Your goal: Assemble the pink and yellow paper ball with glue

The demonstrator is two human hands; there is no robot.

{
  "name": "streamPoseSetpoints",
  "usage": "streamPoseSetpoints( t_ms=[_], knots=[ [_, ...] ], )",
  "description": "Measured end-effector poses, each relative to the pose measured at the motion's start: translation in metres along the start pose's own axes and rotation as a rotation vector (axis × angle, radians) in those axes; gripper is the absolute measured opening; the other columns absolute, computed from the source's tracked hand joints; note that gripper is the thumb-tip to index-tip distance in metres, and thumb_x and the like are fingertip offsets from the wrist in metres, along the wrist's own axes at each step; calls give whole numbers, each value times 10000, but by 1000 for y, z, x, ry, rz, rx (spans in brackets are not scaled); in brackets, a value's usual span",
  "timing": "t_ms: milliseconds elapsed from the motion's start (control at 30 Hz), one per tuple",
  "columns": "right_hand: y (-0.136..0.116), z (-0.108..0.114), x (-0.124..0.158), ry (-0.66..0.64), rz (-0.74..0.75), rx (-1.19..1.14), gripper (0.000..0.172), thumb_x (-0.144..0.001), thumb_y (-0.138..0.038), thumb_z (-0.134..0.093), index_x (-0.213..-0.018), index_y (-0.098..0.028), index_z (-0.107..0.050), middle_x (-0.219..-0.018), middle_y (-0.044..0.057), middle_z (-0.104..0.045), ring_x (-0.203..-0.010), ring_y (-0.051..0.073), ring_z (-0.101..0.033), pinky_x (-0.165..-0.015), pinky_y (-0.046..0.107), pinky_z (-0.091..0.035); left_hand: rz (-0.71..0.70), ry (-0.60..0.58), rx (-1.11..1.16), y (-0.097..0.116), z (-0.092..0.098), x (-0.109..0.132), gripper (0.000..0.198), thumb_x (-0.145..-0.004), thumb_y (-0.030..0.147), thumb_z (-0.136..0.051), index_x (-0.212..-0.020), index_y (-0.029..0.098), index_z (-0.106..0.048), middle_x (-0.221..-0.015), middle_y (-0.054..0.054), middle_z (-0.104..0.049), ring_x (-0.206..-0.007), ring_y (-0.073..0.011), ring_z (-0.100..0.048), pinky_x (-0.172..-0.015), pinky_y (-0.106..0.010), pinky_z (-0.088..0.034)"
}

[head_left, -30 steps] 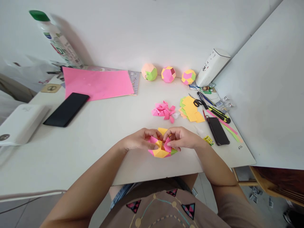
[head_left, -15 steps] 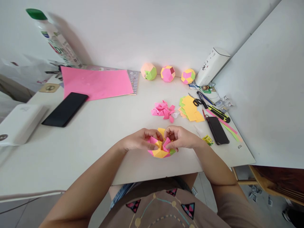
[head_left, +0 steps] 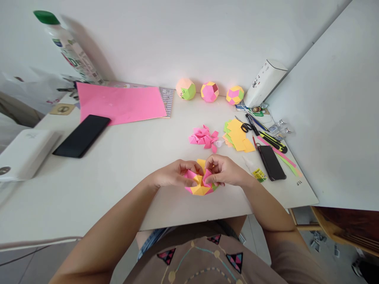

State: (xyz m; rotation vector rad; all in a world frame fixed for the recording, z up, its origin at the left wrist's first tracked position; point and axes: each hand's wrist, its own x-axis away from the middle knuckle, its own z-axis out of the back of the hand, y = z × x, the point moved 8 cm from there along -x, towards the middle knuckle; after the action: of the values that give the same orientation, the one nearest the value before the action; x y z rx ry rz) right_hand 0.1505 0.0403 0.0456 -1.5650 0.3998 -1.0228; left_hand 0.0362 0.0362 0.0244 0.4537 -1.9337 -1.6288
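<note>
A partly open paper ball of folded yellow, pink and green pieces is held between my hands, close to the desk's front edge. My left hand is closed on its left side, thumb in front and fingers over the rim. On the right side, my right hand pinches a pink folded flap of the ball between thumb and fingers. A heap of pink folded paper pieces lies just beyond. Right of the heap are yellow paper sheets with green and orange ones under them.
Finished paper balls line the wall. Black scissors, a yellow cutter and a black pouch lie at right. At left are a pink sheet, a black phone, a white box-shaped device and a tall bottle.
My right hand has shifted slightly, and the pink flap in its fingers sits a little further left and more upright. My left hand keeps its hold.
</note>
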Motion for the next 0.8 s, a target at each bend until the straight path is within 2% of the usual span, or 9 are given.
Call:
streamPoseSetpoints(
  t_ms=[233, 467, 633, 800],
  knots=[
    [-8, 0, 1, -66, 78, -11, 234, -779, -321, -672, -871, -155, -536, -639, -25, -591, -495, 91, -601, -376, 166, -425, -33, -7, -5, 2, -1, 0, 164, -723, 281, -698, -834, 175, -639, -1064, -48, -592, -909, -175, -559, -754, -285, -487],
    [-4, -4, 1, -135, 43, -64, 291, -727, -277, -726, -874, -155, -506, -657, -28, -605, -487, 103, -629, -353, 154, -422, -31, -14, 4, 2, -1, 0, 160, -723, 280, -694, -829, 175, -638, -1078, -51, -599, -916, -178, -569, -759, -289, -487],
    [-2, 0, 1, -66, 15, -54, 369, -676, -230, -758, -937, -177, -502, -710, -44, -586, -491, 105, -635, -347, 161, -419, -21, -14, -18, 2, -1, -1, 190, -723, 294, -692, -859, 172, -641, -1083, -59, -608, -926, -186, -577, -766, -292, -486],
    [-1, 2, 3, -33, -16, 59, 257, -692, -197, -729, -884, -168, -560, -606, -46, -582, -509, 97, -609, -389, 155, -401, -28, -1, -18, -2, 1, -2, 176, -716, 296, -709, -828, 178, -640, -1096, -50, -600, -956, -193, -569, -801, -301, -482]
  ],
)
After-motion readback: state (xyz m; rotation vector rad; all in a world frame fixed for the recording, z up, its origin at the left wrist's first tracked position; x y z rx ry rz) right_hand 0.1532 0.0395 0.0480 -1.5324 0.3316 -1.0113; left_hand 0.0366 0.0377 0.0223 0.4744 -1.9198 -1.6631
